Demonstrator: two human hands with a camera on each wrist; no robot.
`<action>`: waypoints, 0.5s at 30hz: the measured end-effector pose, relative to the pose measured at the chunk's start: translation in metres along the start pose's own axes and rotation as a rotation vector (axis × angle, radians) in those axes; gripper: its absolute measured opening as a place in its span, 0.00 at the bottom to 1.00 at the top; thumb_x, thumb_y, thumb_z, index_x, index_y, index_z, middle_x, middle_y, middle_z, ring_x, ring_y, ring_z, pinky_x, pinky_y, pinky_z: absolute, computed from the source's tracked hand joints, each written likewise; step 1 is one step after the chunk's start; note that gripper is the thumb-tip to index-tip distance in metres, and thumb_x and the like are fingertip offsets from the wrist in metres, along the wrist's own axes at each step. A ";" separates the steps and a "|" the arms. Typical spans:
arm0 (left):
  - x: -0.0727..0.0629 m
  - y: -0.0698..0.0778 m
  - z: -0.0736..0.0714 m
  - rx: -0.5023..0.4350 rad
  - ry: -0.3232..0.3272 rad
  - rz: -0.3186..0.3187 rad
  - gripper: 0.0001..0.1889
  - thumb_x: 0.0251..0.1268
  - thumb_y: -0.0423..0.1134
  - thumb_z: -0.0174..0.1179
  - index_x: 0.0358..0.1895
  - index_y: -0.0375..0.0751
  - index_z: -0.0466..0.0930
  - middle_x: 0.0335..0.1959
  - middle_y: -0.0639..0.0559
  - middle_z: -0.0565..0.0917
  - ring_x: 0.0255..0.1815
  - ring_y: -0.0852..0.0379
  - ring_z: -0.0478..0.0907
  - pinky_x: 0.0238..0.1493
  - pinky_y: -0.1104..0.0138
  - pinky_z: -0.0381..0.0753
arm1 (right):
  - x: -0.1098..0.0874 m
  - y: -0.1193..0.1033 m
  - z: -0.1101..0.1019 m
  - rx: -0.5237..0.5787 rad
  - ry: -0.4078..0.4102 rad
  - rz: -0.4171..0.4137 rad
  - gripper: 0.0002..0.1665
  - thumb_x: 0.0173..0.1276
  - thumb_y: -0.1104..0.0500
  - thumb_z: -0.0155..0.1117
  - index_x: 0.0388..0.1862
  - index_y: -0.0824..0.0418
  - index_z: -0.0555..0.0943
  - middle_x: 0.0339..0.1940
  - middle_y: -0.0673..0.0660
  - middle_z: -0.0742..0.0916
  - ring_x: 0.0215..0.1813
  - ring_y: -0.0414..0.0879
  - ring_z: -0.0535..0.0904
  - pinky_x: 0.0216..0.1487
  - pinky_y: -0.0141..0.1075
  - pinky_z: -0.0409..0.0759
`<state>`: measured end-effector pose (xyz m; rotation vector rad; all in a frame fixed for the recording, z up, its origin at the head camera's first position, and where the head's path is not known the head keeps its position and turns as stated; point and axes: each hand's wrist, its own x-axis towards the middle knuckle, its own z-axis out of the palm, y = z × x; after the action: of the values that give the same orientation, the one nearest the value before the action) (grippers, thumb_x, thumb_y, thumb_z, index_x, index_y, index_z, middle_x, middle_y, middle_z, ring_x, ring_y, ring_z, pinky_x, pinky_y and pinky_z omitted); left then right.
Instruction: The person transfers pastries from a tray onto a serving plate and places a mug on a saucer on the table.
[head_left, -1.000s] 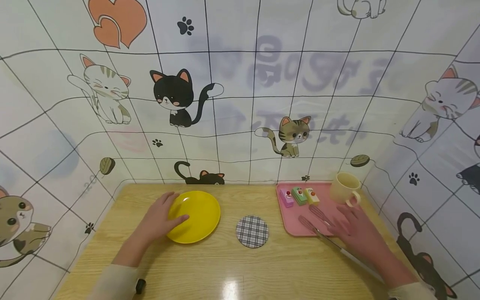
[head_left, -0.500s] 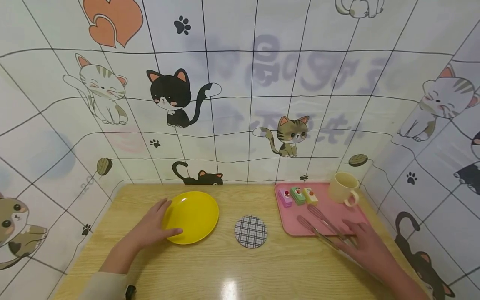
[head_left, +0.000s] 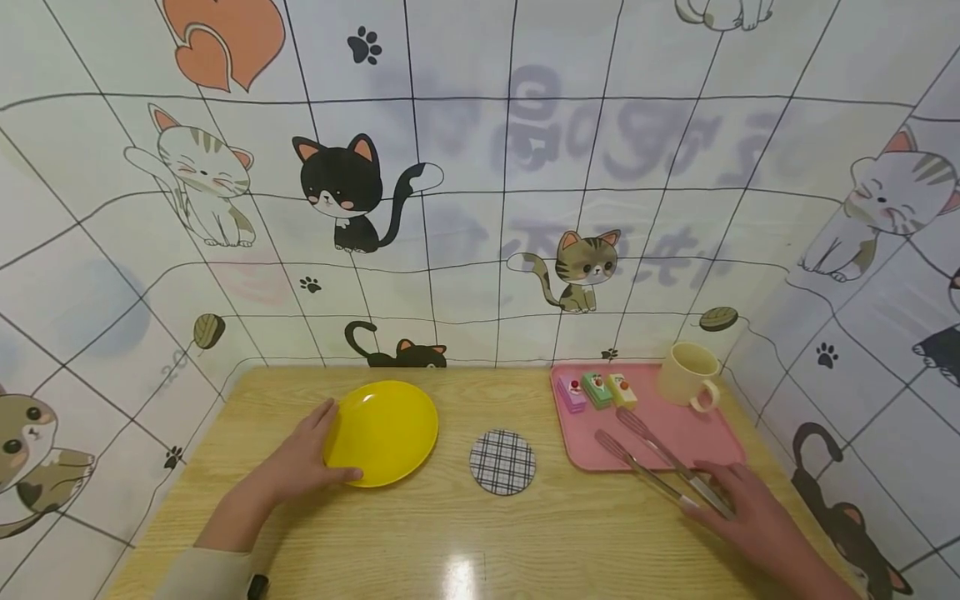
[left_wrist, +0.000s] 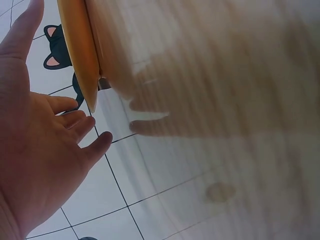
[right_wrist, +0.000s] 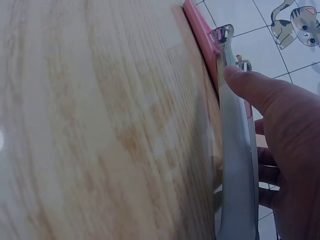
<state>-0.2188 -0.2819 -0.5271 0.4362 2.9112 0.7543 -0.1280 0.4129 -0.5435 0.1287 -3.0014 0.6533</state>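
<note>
In the head view my left hand [head_left: 296,458] is at the left side of a yellow plate [head_left: 386,433], fingers spread along its far-left rim and thumb at the near rim. The left wrist view has these fingers extended beside the plate's orange-looking edge [left_wrist: 80,45]. My right hand [head_left: 757,517] holds metal tongs [head_left: 686,475] by their handle arms. As the right wrist view shows, the thumb lies on one arm [right_wrist: 235,150] and the fingers are on the other side. The whisk-like tong tips overlap a pink tray [head_left: 581,442].
On the tray are three small toy cake slices, pink [head_left: 572,394], green [head_left: 597,390] and yellow [head_left: 622,392], and a cream mug [head_left: 688,372]. A round checked coaster [head_left: 502,462] lies between plate and tray. Cat-printed cloth [head_left: 472,208] walls the table's back and sides.
My right hand has moved back from beside the mug along the tongs to their handles and now grips them. My left hand has shifted slightly left and toward me at the plate.
</note>
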 end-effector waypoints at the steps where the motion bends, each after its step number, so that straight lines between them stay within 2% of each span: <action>1: 0.000 0.000 0.000 -0.002 -0.003 -0.001 0.71 0.57 0.70 0.80 0.87 0.24 0.50 0.89 0.25 0.50 0.85 0.19 0.53 0.80 0.27 0.60 | -0.001 0.001 0.000 0.005 -0.002 -0.003 0.48 0.66 0.33 0.83 0.73 0.62 0.80 0.61 0.67 0.84 0.56 0.63 0.82 0.53 0.67 0.84; 4: 0.000 -0.002 0.001 -0.002 -0.008 -0.005 0.71 0.57 0.71 0.79 0.88 0.24 0.50 0.89 0.26 0.50 0.86 0.20 0.53 0.80 0.28 0.60 | -0.003 0.004 0.001 0.017 0.007 -0.019 0.45 0.65 0.35 0.84 0.71 0.60 0.81 0.62 0.66 0.85 0.55 0.60 0.82 0.51 0.63 0.84; 11: -0.002 -0.001 0.001 -0.002 -0.027 -0.005 0.71 0.57 0.70 0.79 0.87 0.22 0.51 0.89 0.26 0.51 0.86 0.22 0.54 0.81 0.30 0.61 | -0.006 0.004 0.001 0.040 0.010 -0.029 0.46 0.65 0.37 0.85 0.73 0.61 0.81 0.69 0.73 0.83 0.63 0.72 0.82 0.58 0.72 0.83; 15: -0.002 -0.001 0.001 -0.008 -0.038 -0.006 0.71 0.57 0.68 0.80 0.86 0.21 0.50 0.89 0.25 0.51 0.86 0.22 0.54 0.81 0.30 0.60 | -0.007 0.005 0.001 0.029 0.014 -0.031 0.45 0.65 0.39 0.86 0.72 0.61 0.82 0.64 0.71 0.85 0.60 0.69 0.84 0.54 0.68 0.85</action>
<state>-0.2169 -0.2830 -0.5283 0.4366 2.8718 0.7475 -0.1216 0.4173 -0.5464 0.1708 -2.9706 0.6922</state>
